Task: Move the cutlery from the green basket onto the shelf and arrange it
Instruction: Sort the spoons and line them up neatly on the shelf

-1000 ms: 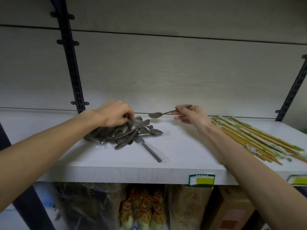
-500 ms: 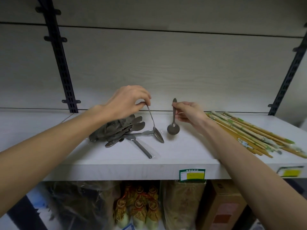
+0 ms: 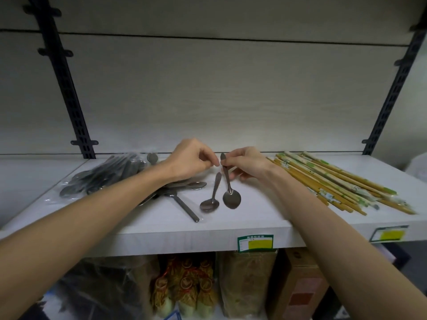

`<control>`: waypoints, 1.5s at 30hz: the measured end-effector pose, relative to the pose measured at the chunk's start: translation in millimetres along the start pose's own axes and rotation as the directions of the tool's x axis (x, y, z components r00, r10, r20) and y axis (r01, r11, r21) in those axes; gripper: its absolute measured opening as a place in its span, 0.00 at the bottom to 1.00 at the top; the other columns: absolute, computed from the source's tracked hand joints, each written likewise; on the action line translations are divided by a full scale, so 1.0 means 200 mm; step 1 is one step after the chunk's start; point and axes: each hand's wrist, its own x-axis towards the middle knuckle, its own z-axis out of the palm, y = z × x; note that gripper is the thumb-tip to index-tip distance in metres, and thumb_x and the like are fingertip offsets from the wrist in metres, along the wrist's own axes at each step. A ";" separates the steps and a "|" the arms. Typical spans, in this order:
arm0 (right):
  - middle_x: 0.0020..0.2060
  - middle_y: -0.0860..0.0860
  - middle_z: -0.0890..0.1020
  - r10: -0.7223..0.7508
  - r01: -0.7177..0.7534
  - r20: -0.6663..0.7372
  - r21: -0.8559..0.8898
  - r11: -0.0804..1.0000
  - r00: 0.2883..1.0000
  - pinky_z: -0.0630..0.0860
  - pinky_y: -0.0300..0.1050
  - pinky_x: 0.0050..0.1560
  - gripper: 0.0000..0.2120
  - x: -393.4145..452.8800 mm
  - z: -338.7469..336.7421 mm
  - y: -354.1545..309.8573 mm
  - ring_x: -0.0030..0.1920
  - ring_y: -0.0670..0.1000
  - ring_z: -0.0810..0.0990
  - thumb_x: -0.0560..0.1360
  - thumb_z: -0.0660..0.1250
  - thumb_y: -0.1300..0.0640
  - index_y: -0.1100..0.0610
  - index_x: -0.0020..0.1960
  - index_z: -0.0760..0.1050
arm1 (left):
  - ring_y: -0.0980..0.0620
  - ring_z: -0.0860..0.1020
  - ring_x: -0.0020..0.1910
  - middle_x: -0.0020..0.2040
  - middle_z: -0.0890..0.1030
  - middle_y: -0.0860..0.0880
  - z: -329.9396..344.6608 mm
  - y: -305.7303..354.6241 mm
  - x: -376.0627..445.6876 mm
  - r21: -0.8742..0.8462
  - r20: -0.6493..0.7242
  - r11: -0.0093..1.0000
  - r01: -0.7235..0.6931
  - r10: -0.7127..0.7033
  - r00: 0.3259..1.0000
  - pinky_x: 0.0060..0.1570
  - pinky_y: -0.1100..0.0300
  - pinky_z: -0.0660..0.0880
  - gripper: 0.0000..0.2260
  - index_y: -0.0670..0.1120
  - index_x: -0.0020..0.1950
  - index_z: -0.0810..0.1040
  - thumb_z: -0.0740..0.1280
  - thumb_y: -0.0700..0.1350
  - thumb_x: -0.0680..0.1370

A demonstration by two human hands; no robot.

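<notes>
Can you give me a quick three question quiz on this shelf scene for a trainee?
1. True or false: the right hand pinches the handle of a spoon whose bowl rests on the shelf.
2. What lies to the right of that hand? A forks, B wrapped chopsticks, C plates.
3. Which hand is nearer the pile of spoons?

Key
1. True.
2. B.
3. The left hand.
</notes>
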 end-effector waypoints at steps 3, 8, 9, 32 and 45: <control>0.37 0.50 0.87 0.014 -0.014 -0.003 -0.003 1.000 1.000 0.68 0.40 0.28 0.06 0.00 0.00 -0.01 0.30 0.49 0.84 0.76 0.72 0.58 0.59 0.52 0.81 | 0.59 0.84 0.48 0.45 0.87 0.55 -0.02 0.00 -0.01 0.027 0.027 0.999 0.027 -0.028 0.999 0.58 0.52 0.79 0.09 0.53 0.46 0.87 0.71 0.40 0.73; 0.35 0.52 0.86 0.048 -0.045 -0.035 0.064 0.997 0.998 0.69 0.41 0.24 0.08 0.00 -0.02 -0.01 0.29 0.51 0.81 0.77 0.69 0.59 0.63 0.51 0.81 | 0.64 0.77 0.61 0.59 0.82 0.60 -0.07 -0.01 -0.07 0.069 0.273 0.998 0.005 -0.024 0.962 0.68 0.53 0.72 0.12 0.56 0.57 0.84 0.75 0.54 0.74; 0.35 0.52 0.86 0.059 -0.056 -0.044 0.076 0.996 0.997 0.69 0.41 0.24 0.07 0.00 -0.03 -0.01 0.29 0.51 0.80 0.77 0.69 0.59 0.63 0.51 0.81 | 0.63 0.75 0.64 0.63 0.79 0.61 -0.07 -0.02 -0.09 0.115 0.311 0.993 -0.019 -0.018 0.950 0.70 0.53 0.70 0.15 0.58 0.60 0.82 0.74 0.57 0.74; 0.40 0.54 0.87 0.064 -0.061 -0.039 0.080 0.995 0.997 0.69 0.40 0.25 0.08 -0.03 -0.02 0.01 0.29 0.50 0.79 0.76 0.71 0.58 0.62 0.51 0.81 | 0.51 0.70 0.68 0.66 0.75 0.54 0.06 0.04 -0.12 0.404 0.387 0.898 -0.174 0.005 0.922 0.66 0.48 0.67 0.18 0.56 0.72 0.73 0.54 0.57 0.85; 0.42 0.53 0.86 0.040 -0.045 -0.100 -0.049 0.998 0.994 0.72 0.36 0.27 0.13 0.01 0.04 0.00 0.26 0.46 0.78 0.72 0.78 0.57 0.58 0.54 0.81 | 0.51 0.74 0.64 0.66 0.76 0.54 -0.28 -0.10 -0.17 0.502 0.215 0.865 -0.018 -0.104 0.971 0.63 0.48 0.71 0.17 0.53 0.67 0.78 0.62 0.58 0.82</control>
